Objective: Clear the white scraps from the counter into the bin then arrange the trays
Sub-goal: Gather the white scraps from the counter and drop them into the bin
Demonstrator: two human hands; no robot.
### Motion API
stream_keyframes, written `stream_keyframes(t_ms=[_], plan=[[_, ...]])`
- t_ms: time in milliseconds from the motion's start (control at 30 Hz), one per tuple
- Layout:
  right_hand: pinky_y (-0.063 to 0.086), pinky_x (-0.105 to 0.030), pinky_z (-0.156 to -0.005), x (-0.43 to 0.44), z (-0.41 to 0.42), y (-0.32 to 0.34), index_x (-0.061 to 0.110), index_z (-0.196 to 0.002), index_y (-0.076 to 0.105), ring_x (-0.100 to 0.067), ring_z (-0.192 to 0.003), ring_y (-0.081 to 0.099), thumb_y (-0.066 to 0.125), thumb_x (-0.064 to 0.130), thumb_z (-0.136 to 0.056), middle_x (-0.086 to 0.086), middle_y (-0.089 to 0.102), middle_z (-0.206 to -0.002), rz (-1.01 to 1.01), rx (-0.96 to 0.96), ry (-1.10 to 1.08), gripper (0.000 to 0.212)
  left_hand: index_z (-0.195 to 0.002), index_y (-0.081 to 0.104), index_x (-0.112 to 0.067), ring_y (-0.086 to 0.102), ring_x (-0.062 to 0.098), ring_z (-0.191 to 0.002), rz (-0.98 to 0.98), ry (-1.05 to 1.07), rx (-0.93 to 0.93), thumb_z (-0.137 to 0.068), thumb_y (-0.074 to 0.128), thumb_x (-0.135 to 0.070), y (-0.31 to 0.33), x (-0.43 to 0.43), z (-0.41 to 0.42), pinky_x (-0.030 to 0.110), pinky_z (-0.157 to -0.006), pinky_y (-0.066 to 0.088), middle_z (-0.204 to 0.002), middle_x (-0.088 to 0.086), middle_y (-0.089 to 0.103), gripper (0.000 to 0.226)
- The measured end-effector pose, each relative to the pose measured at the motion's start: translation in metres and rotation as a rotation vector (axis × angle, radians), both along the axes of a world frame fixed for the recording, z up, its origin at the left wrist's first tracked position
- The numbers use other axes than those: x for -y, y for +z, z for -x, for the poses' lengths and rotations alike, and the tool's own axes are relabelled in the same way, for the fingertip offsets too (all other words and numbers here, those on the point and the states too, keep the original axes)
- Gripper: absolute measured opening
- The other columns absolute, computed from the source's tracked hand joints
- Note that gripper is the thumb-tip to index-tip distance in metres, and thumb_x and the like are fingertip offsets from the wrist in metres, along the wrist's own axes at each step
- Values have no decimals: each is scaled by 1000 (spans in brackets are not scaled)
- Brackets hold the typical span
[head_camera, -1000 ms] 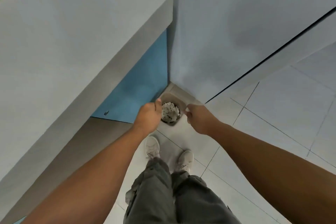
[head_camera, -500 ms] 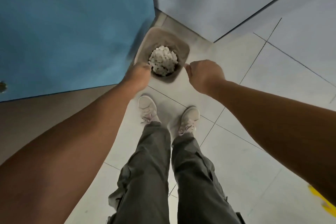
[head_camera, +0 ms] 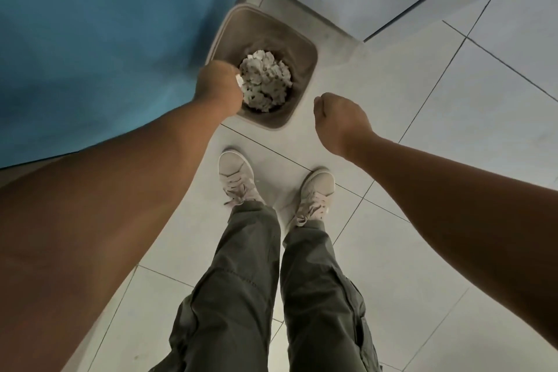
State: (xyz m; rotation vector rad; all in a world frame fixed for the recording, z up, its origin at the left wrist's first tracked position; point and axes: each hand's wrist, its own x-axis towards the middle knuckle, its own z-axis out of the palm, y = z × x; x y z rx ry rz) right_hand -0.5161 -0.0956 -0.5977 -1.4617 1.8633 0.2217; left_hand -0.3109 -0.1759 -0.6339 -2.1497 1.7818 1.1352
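Over the left rim of the bin (head_camera: 303,50) I log my left hand (head_camera: 217,87) curled round a white scrap (head_camera: 238,80), the heap of scraps (head_camera: 265,81) inside the bin, my right hand (head_camera: 339,121) just right of it, fingers curled, contents hidden.

White scraps (head_camera: 265,81), beige bin (head_camera: 262,30), blue panel (head_camera: 105,39)
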Motion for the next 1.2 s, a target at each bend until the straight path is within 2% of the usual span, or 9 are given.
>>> stream_keyframes(t_ms=[133, 233, 333, 400, 567, 633, 800, 933, 1200], plan=[[41, -38, -82, 7, -5, 1, 15, -80, 46, -33, -91, 52, 21, 41, -103, -12, 59, -91, -83, 149, -120, 43, -125, 62, -7, 60, 30, -116, 16, 66, 11, -83, 59, 5, -3, -2, -3, 31, -97, 47, -125, 15, 64, 44], [41, -37, -82, 15, -15, 0, 18, -76, 46, -35, -95, 54, 22, 34, -101, -14, 59, -94, -123, 152, -76, 39, -133, 58, -13, 59, 26, -119, 55, 148, -64, -84, 53, 5, 2, -7, -6, 31, -99, 48, -130, 12, 62, 52], [45, -36, -86, 25, -26, -7, 10, -105, 58, -36, -103, 57, 27, 28, -101, -16, 64, -110, -93, 171, -24, 36, -129, 61, -15, 62, 25, -112, 93, 163, -90, -87, 52, -2, 7, -16, -9, 23, -89, 47, -122, 11, 66, 45], [46, -34, -90, 31, -33, -11, 13, -114, 63, -33, -108, 58, 34, 23, -100, -14, 64, -117, -57, 216, -3, 33, -124, 64, -16, 65, 24, -107, 100, 201, -113, -88, 55, -8, 9, -22, -12, 24, -88, 49, -118, 11, 68, 38], [47, -25, -69, 49, -48, -25, 19, -102, 70, -30, -88, 63, 46, 9, -92, -11, 69, -97, 44, 130, 148, 28, -117, 68, -14, 68, 22, -100, 119, 236, -156, -88, 59, -15, 12, -34, -17, 26, -88, 52, -112, 10, 72, 31], [44, -22, -68, 55, -53, -32, 22, -103, 70, -26, -84, 62, 47, 3, -88, -9, 69, -96, 69, 97, 177, 34, -116, 68, -14, 67, 20, -102, 129, 256, -167, -88, 59, -16, 13, -36, -16, 27, -90, 52, -112, 8, 72, 30], [53, -31, -87, 68, -60, -54, 16, -122, 64, -28, -103, 63, 48, 9, -93, -13, 64, -114, 41, 11, 211, 34, -115, 68, -16, 65, 18, -105, 116, 283, -196, -90, 57, -15, 15, -33, -14, 23, -90, 49, -117, 5, 70, 28], [46, -34, -98, 68, -51, -47, 29, -143, 42, -30, -119, 52, 53, 16, -94, -15, 47, -136, 19, 101, 147, 52, -116, 67, -16, 64, 19, -104, 84, 250, -201, -90, 56, -15, 28, -32, -14, 22, -82, 49, -118, 5, 68, 29], [46, -38, -97, 49, -8, 43, 27, -141, 45, -33, -120, 52, 49, 26, -92, -9, 55, -133, 48, 52, 136, 49, -117, 67, -19, 67, 27, -95, 150, 220, -164, -87, 55, -16, 115, -8, -8, 32, -83, 55, -111, 6, 70, 32]])
